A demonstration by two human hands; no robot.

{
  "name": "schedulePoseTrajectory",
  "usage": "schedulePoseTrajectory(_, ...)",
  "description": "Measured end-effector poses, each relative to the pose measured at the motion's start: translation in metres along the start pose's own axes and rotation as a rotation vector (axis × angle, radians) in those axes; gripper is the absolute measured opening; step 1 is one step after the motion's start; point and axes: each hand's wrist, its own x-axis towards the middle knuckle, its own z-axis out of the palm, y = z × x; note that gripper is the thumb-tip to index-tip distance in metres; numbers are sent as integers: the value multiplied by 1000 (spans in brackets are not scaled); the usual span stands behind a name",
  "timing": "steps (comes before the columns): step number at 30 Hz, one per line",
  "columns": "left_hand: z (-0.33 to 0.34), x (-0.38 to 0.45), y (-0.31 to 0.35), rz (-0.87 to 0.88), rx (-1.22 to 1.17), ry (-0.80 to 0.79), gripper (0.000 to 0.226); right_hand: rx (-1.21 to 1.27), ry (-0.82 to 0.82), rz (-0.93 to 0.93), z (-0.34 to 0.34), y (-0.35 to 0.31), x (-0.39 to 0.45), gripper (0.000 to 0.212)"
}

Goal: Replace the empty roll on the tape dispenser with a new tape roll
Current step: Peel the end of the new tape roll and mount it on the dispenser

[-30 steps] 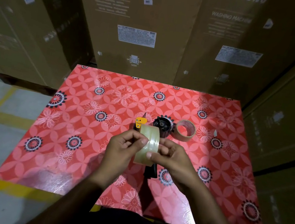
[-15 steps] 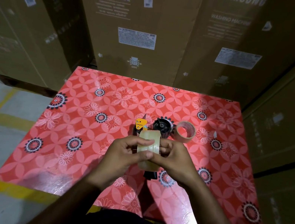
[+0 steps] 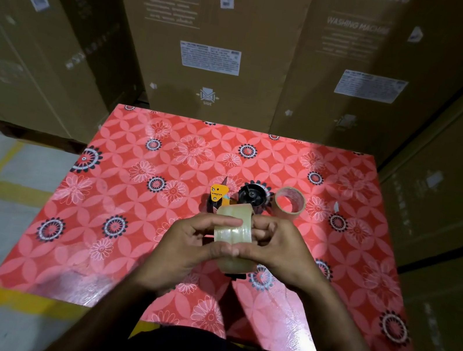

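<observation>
Here, seen from a camera on the person's head, two bare hands hold a full roll of clear packing tape (image 3: pixel 232 237) above the middle of a table covered in a red floral cloth (image 3: pixel 131 219). The roll stands on edge, its broad outer band facing up toward the camera and its hollow core running left to right between the hands. The left hand (image 3: pixel 190 248) is closed on the roll's left side, with the thumb pressed across the lower part of the band and a finger laid over the upper part. The right hand (image 3: pixel 278 253) grips the right side, its fingers curled against that face and its thumb meeting the left thumb on the band. Directly beneath and just beyond the roll lies a handheld tape dispenser (image 3: pixel 247 199) on the tablecloth; its long axis runs from near to far, with a yellow plate and black hub at the far end and the black handle poking out under the roll at the near end. Just right of the hub lies the empty brown cardboard core (image 3: pixel 289 204), flat, its hole facing up. Tall brown washing machine cartons (image 3: pixel 204 36) stand behind the table's far edge.
</observation>
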Motion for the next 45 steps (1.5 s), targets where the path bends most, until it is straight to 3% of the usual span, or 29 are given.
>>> schedulePoseTrajectory(2,-3,1,-1,11,29,-43,40,37,-11,6,-1,1,0,102)
schedulePoseTrajectory(4,-5,3,-3,33,32,-80,45,77,-22,-9,-2,-5,-1,87)
schedulePoseTrajectory(6,-4,4,-4,68,72,-13,39,104,-34,-33,-2,-11,-4,64)
schedulePoseTrajectory(10,5,7,-9,186,356,175,24,153,-49,-86,-1,-13,-3,41)
schedulePoseTrajectory(13,10,8,-9,219,405,265,17,164,-29,-82,2,-13,-1,47)
schedulePoseTrajectory(16,11,11,-9,243,285,274,11,103,24,-61,12,-10,-2,50)
schedulePoseTrajectory(20,9,14,-7,239,241,393,16,72,26,-50,22,-1,-4,38)
schedulePoseTrajectory(26,10,17,-15,304,335,435,16,121,84,-29,30,-3,-5,10)
schedulePoseTrajectory(30,5,24,-17,348,388,590,26,16,88,-31,32,-3,-2,27)
schedulePoseTrajectory(33,2,31,-16,372,438,560,13,-1,106,-9,32,0,0,28)
schedulePoseTrajectory(38,-4,42,-24,104,-11,590,17,-161,85,-88,23,5,7,35)
schedulePoseTrajectory(43,-4,47,-19,16,-250,507,14,-245,117,-92,15,14,12,25)
schedulePoseTrajectory(45,-7,51,-18,-13,-345,467,16,-212,138,1,11,17,14,32)
